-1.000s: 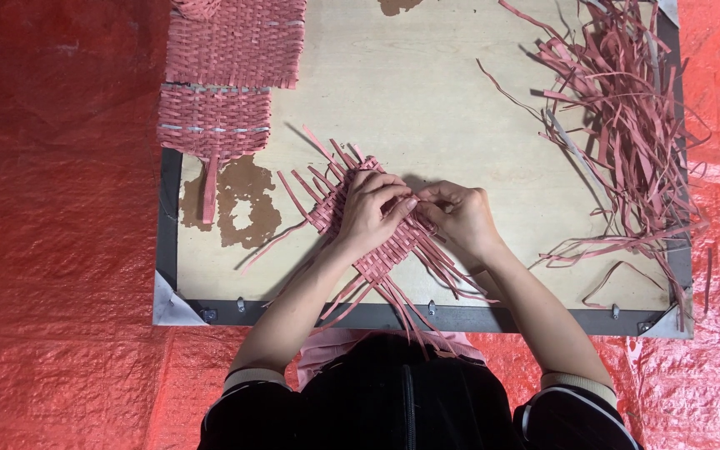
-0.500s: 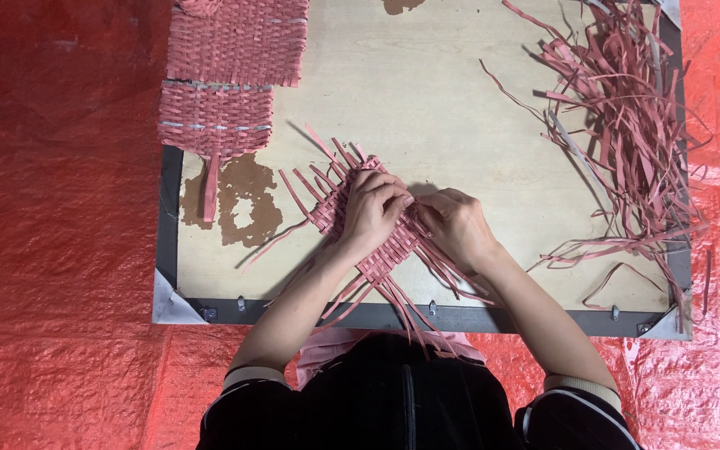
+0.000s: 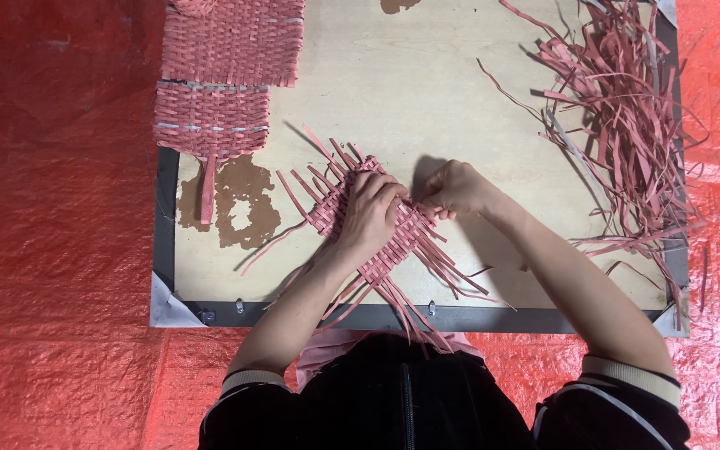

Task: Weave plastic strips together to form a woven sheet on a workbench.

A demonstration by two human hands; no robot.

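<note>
A small mat of woven pink strips (image 3: 393, 246) lies slanted near the front of a pale wooden board (image 3: 427, 92), with loose strip ends fanning out at both ends. My left hand (image 3: 370, 212) presses flat on the woven part and holds it down. My right hand (image 3: 456, 190) sits at the mat's right edge with its fingers pinched on a strip there. The two hands almost touch.
Two finished woven pink panels (image 3: 222, 71) lie at the board's back left. A loose heap of pink strips (image 3: 627, 108) covers the right side. A brown stain (image 3: 239, 200) marks the board's left part. A red tarp (image 3: 52, 233) surrounds the dark-framed board.
My right hand has moved a little to the right, away from my left hand, pulling at a strip. My left hand stays pressed on the mat.
</note>
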